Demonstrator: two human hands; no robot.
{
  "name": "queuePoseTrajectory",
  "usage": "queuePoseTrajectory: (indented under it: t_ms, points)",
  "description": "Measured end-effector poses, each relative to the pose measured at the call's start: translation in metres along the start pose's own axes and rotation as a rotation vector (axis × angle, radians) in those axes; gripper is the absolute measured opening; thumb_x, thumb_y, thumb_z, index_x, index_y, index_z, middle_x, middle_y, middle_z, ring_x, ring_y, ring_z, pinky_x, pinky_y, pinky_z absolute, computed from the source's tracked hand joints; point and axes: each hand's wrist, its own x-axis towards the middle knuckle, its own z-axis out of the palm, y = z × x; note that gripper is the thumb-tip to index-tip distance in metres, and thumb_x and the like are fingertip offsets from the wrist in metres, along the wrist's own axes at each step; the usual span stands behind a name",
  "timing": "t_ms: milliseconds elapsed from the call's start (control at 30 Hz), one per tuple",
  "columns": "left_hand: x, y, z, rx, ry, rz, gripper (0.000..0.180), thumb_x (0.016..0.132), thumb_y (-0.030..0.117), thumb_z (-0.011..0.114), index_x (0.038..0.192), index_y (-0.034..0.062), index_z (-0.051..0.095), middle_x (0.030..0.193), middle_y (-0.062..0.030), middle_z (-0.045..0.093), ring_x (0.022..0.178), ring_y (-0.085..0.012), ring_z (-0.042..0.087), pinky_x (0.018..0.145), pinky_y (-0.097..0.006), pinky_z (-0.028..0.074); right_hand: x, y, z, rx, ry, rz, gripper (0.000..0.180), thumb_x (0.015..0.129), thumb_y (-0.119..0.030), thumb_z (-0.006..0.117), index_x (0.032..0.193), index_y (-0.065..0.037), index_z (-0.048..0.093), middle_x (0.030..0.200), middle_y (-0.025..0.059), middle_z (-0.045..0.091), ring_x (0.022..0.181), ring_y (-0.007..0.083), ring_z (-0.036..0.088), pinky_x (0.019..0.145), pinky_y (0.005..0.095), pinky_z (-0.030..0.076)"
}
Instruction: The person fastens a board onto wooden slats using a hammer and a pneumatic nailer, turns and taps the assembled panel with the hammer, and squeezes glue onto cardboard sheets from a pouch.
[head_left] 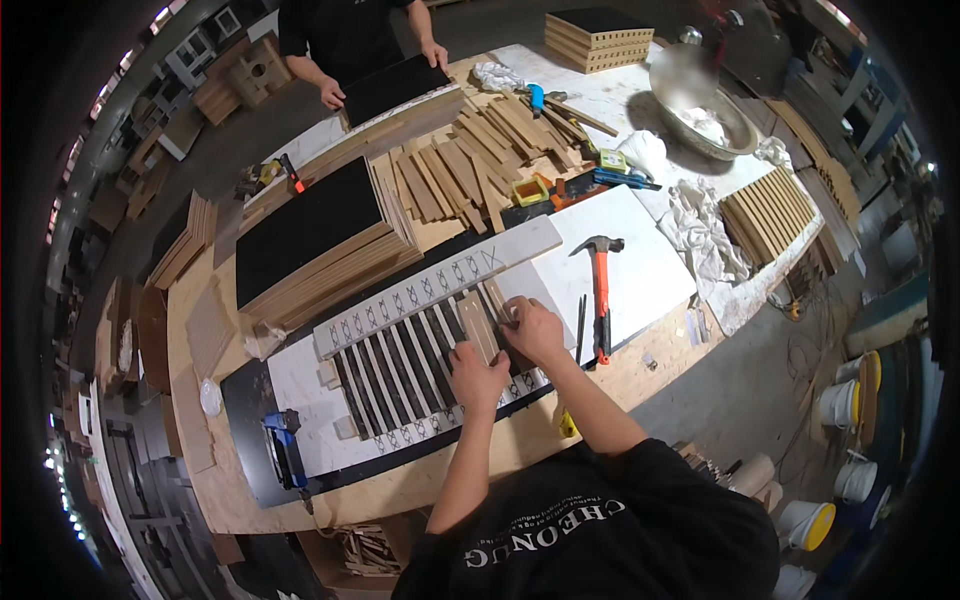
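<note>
Both hands pressing flat, fingers spread, nothing gripped: left hand point(478, 372) and right hand point(533, 330) on a pale wooden slat point(478, 326), long axis running away from the body, among parallel slats on black felt backing point(400, 350). Orange-handled hammer point(600, 290) just right of the right hand.

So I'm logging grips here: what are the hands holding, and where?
Both press on one wooden slat lying on the black panel: left hand at its near end, right hand along its far side.
</note>
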Motion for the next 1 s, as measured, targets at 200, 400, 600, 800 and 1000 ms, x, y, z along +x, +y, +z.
queuePoseTrajectory:
  t_ms: [200, 400, 600, 800, 1000]
  points:
    - [0.003, 0.008, 0.009, 0.032, -0.036, 0.054, 0.053, 0.061, 0.019, 0.074, 0.1, 0.0022, 0.042, 0.098, -0.0213, 0.048, 0.095, -0.0397, 0.051, 0.076, -0.047, 0.047, 0.002, 0.007, -0.006, 0.293, 0.005, 0.021, 0.037, 0.073, -0.026, 0.066, 0.105, -0.008, 0.06, 0.081, 0.013, 0.062, 0.071, 0.0278, 0.062, 0.066, 0.0363, 0.05]
    - [-0.024, -0.009, -0.015, -0.139, -0.338, 0.121, 0.088, 0.063, 0.022, 0.077, 0.134, 0.0048, 0.028, 0.115, -0.0251, 0.043, 0.107, -0.0419, 0.046, 0.09, -0.044, 0.042, -0.028, 0.039, -0.03, 0.469, -0.254, -0.26, 0.072, 0.065, -0.011, 0.07, 0.13, -0.006, 0.04, 0.111, 0.0156, 0.052, 0.099, 0.028, 0.055, 0.087, 0.036, 0.045]
    - [-0.048, -0.016, -0.01, -0.105, -0.305, 0.118, 0.076, 0.069, 0.01, 0.07, 0.134, 0.0053, 0.03, 0.119, -0.0239, 0.042, 0.108, -0.0407, 0.046, 0.092, -0.043, 0.041, -0.052, 0.03, -0.047, 0.333, -0.295, -0.377, 0.082, 0.054, -0.01, 0.076, 0.128, -0.008, 0.041, 0.127, 0.0193, 0.042, 0.118, 0.0369, 0.042, 0.099, 0.041, 0.038]
    - [-0.039, -0.019, -0.011, -0.044, -0.185, 0.137, 0.066, 0.072, 0.01, 0.066, 0.13, 0.0021, 0.035, 0.111, -0.0243, 0.047, 0.102, -0.0413, 0.05, 0.086, -0.044, 0.045, -0.048, 0.036, -0.029, 0.314, -0.271, -0.42, 0.083, 0.053, -0.011, 0.079, 0.127, -0.008, 0.042, 0.13, 0.0167, 0.04, 0.12, 0.0356, 0.04, 0.1, 0.0399, 0.036]
    - [-0.032, -0.024, -0.008, -0.077, -0.172, 0.059, 0.062, 0.07, 0.01, 0.066, 0.126, 0.0026, 0.04, 0.103, -0.0212, 0.053, 0.09, -0.0366, 0.056, 0.077, -0.043, 0.047, -0.048, 0.033, -0.022, 0.365, -0.206, -0.435, 0.08, 0.052, -0.014, 0.08, 0.125, -0.008, 0.046, 0.127, 0.0171, 0.045, 0.117, 0.037, 0.043, 0.098, 0.0419, 0.037]
